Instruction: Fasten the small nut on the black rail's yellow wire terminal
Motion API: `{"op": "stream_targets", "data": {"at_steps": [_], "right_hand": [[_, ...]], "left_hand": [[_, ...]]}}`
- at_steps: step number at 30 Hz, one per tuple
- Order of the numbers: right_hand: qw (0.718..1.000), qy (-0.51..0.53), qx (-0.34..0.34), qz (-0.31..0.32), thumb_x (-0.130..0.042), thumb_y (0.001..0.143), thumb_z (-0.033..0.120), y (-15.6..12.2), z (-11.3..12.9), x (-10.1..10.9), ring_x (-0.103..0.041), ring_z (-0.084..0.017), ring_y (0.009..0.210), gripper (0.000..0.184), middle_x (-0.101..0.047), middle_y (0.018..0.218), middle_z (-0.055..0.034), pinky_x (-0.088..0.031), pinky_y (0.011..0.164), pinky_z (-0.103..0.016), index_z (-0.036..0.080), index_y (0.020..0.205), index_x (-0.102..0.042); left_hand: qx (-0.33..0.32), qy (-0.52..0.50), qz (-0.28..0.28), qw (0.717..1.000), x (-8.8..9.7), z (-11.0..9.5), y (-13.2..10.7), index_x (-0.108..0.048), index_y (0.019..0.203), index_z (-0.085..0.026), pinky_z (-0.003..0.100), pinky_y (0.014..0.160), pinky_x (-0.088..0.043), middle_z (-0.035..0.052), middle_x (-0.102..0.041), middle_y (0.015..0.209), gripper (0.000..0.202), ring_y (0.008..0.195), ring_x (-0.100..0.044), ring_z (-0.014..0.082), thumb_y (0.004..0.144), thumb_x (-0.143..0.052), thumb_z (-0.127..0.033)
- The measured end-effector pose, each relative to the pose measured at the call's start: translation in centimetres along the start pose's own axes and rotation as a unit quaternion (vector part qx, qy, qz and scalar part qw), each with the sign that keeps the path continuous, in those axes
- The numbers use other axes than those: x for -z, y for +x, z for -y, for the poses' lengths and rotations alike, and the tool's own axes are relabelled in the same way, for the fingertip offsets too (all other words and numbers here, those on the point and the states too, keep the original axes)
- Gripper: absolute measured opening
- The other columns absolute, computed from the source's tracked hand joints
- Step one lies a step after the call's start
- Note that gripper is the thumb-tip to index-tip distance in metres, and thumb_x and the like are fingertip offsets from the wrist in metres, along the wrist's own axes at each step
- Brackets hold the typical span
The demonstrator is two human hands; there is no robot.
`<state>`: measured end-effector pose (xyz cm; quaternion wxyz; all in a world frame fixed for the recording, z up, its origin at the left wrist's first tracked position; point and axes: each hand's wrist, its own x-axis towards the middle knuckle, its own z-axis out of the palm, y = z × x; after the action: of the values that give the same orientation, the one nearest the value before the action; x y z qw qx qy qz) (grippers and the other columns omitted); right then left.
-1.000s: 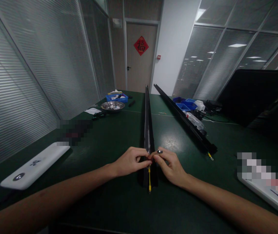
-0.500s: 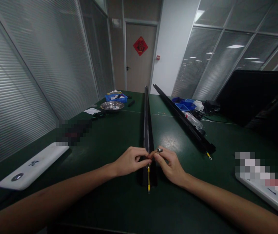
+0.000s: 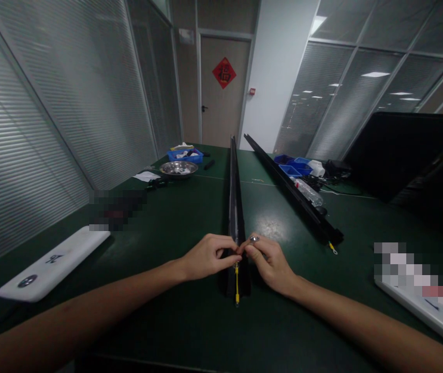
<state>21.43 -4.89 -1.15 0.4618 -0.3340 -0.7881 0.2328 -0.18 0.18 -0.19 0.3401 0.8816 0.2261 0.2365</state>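
A long black channel-shaped rail (image 3: 234,207) runs straight away from me along the green table (image 3: 175,223). Over its near end, my left hand (image 3: 209,257) is closed in a pinch, thumb against fingers. My right hand (image 3: 270,261), wearing a ring (image 3: 254,239), is closed too, and its fingertips meet those of the left. Whatever sits between the fingertips is too small and hidden to name. Just below them, a short yellow wire (image 3: 237,285) with a ring terminal at its lower end lies along the rail's end.
A second black rail (image 3: 291,189) lies slantwise to the right, with a yellow wire (image 3: 333,248) at its near end. Blue bins (image 3: 289,170) and a plastic bottle (image 3: 309,192) are beside it. A metal bowl (image 3: 178,169), blue basket (image 3: 185,157) and white device (image 3: 56,264) are left.
Both hands keep the same place and pinch over the rail's near end, with only a very slight shift of the fingers. The rails and the wire stay where they were.
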Motion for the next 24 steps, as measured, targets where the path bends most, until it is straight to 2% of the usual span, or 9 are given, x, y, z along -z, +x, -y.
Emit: {"op": "stream_targets", "data": {"at_steps": [9,17,24], "right_hand": [[1.000,-0.011,-0.003,-0.002,-0.048,0.108,0.027,-0.14,0.00,-0.06,-0.062,-0.018,0.080,0.028,-0.067,0.085,-0.0046,-0.048,0.073,-0.030,0.019,0.099,-0.073],[1.000,0.004,-0.001,0.005,-0.046,0.109,0.030,-0.14,-0.14,-0.02,-0.063,-0.019,0.080,0.033,-0.067,0.085,-0.0054,-0.049,0.074,-0.031,0.019,0.094,-0.073],[1.000,-0.014,-0.008,0.003,-0.046,0.108,0.031,-0.22,0.05,-0.01,-0.063,-0.020,0.081,0.030,-0.067,0.087,-0.0062,-0.049,0.074,-0.033,0.019,0.099,-0.073]], "left_hand": [[-0.003,0.008,-0.002,1.000,-0.05,-0.21,0.16,-0.071,0.094,-0.013,0.020,0.056,-0.033,0.0009,-0.061,0.081,0.019,0.062,-0.045,0.0088,0.099,-0.060,-0.027],[0.001,0.002,0.002,1.000,0.00,-0.08,-0.01,-0.072,0.097,-0.014,0.019,0.055,-0.032,0.0012,-0.062,0.083,0.020,0.060,-0.043,0.0081,0.098,-0.064,-0.032],[-0.003,-0.004,0.004,1.000,-0.01,-0.12,0.05,-0.072,0.098,-0.014,0.020,0.056,-0.034,0.0022,-0.062,0.085,0.021,0.062,-0.045,0.0092,0.101,-0.059,-0.030]]}}
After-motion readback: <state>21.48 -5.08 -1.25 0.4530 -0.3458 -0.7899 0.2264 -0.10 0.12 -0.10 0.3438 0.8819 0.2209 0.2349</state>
